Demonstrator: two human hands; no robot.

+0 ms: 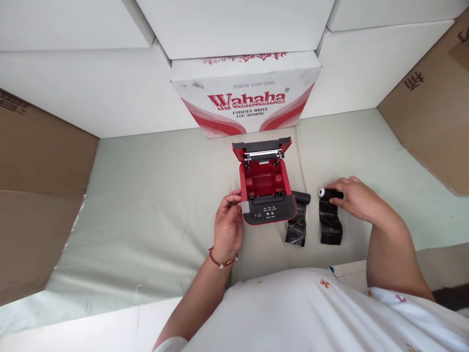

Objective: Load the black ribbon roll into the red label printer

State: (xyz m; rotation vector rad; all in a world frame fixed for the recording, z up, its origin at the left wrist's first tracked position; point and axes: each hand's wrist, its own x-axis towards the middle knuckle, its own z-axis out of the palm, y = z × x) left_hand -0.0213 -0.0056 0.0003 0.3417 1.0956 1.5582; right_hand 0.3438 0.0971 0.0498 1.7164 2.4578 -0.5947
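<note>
A small red and black label printer [269, 209] has its lid tilted up, showing a red compartment with no roll inside. My left hand [229, 222] is closed at the printer's left edge, fingertips by a pale grey patch on its front corner. My right hand [353, 198] grips a black roll [330, 222] with a white core, thumb and fingers around its right end. A strip from this roll trails toward me on the cloth. Between printer and right hand lies a second black roll [297, 230], its strip unrolled and its upper part partly behind the printer.
A white and red Wahaha water carton [252, 105] stands behind the printer, before stacked white boxes [91, 93]. Brown cardboard boxes flank the surface at left [40, 195] and right [436, 117]. A pale green cloth [146, 210] covers the surface.
</note>
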